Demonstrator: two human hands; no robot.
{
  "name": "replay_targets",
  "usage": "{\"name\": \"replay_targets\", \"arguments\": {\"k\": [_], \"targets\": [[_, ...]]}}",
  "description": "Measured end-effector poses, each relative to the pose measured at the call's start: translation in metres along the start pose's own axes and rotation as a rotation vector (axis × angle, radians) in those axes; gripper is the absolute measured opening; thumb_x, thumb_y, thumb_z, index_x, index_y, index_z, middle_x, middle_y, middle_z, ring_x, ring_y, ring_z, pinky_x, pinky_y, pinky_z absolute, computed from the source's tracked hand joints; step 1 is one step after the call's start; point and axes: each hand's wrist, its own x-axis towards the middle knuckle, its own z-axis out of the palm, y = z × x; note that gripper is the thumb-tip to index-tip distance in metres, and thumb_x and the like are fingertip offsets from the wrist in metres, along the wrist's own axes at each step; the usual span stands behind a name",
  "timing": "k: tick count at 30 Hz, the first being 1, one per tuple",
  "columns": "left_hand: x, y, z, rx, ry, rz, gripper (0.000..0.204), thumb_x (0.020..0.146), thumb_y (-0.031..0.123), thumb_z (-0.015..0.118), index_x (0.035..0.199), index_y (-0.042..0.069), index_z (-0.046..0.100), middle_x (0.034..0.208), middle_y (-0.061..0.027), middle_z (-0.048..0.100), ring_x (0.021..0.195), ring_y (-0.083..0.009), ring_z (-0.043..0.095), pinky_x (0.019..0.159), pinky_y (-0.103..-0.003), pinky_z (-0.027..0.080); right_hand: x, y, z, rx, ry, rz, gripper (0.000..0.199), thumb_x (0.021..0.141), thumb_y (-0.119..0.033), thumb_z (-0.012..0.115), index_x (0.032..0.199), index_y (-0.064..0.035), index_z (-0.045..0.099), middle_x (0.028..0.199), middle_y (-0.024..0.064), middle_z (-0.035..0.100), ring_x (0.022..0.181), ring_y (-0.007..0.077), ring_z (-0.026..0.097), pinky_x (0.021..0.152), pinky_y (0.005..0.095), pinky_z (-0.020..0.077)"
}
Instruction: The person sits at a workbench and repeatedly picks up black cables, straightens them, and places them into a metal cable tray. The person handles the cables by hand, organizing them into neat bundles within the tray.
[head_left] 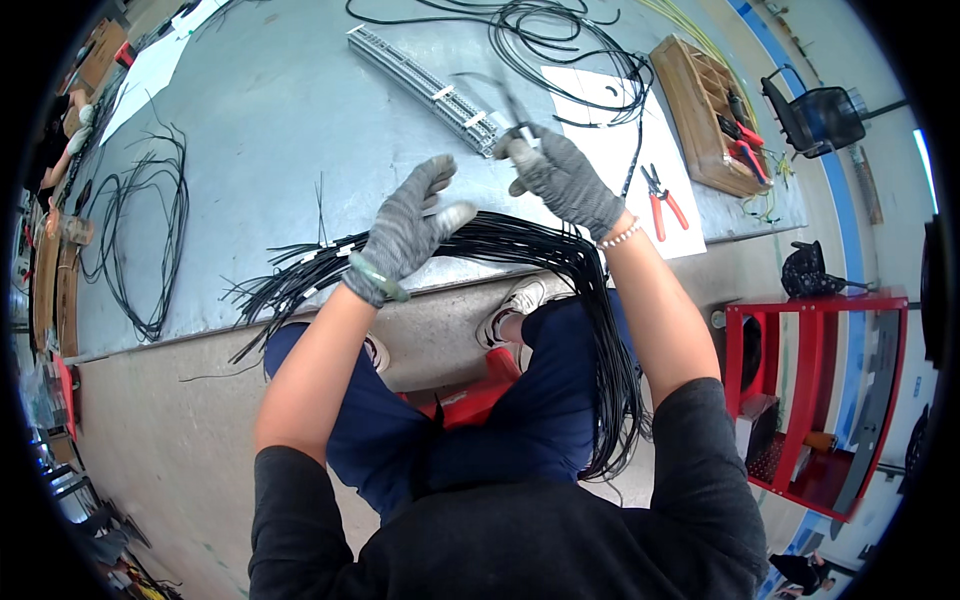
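My left hand, in a grey knit glove, hovers over the near edge of the metal table with thumb and fingers apart. Beneath it a thick bundle of black wires lies along that edge and hangs down over my right thigh. My right hand, also gloved, pinches a black wire with a white piece at its end; motion blurs this part. Close to those fingers is the end of a long grey terminal strip with rows of small slots and white markers.
White paper with red-handled wire strippers lies at right, beside a wooden tool box. Coiled black cables rest at the back, a looser wire coil at left. A red cart stands right. Another person's gloved hands show far left.
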Motion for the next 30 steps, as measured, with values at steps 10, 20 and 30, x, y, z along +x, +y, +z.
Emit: {"name": "replay_targets", "arguments": {"k": [10, 20, 30], "targets": [[0.050, -0.026, 0.012, -0.994, -0.013, -0.232, 0.037, 0.090, 0.036, 0.060, 0.113, 0.007, 0.055, 0.103, -0.0079, 0.063, 0.101, -0.0220, 0.060, 0.087, -0.034, 0.048, -0.009, 0.003, 0.015, -0.295, -0.123, -0.121, 0.048, 0.085, -0.028, 0.066, 0.125, -0.0047, 0.052, 0.113, 0.0179, 0.061, 0.107, 0.0282, 0.059, 0.094, 0.0331, 0.0448], [0.058, -0.038, 0.003, -0.172, 0.064, -0.646, 0.040, 0.089, 0.045, 0.058, 0.097, 0.006, 0.063, 0.085, -0.0068, 0.069, 0.072, -0.0127, 0.064, 0.060, -0.022, 0.048, -0.149, 0.027, -0.009, -0.258, 0.458, 0.277, 0.056, 0.078, -0.030, 0.072, 0.120, 0.0013, 0.053, 0.109, 0.0166, 0.063, 0.101, 0.0243, 0.062, 0.088, 0.0346, 0.0491], [0.020, -0.035, -0.054, -0.137, -0.039, -0.719, 0.048, 0.092, 0.046, 0.053, 0.109, 0.002, 0.062, 0.095, -0.0069, 0.067, 0.085, -0.0138, 0.063, 0.073, -0.024, 0.051, -0.148, 0.043, 0.023, -0.613, 0.550, 0.060, 0.050, 0.075, -0.019, 0.073, 0.118, -0.0006, 0.055, 0.102, 0.0184, 0.060, 0.091, 0.0320, 0.060, 0.082, 0.0388, 0.0493]]}}
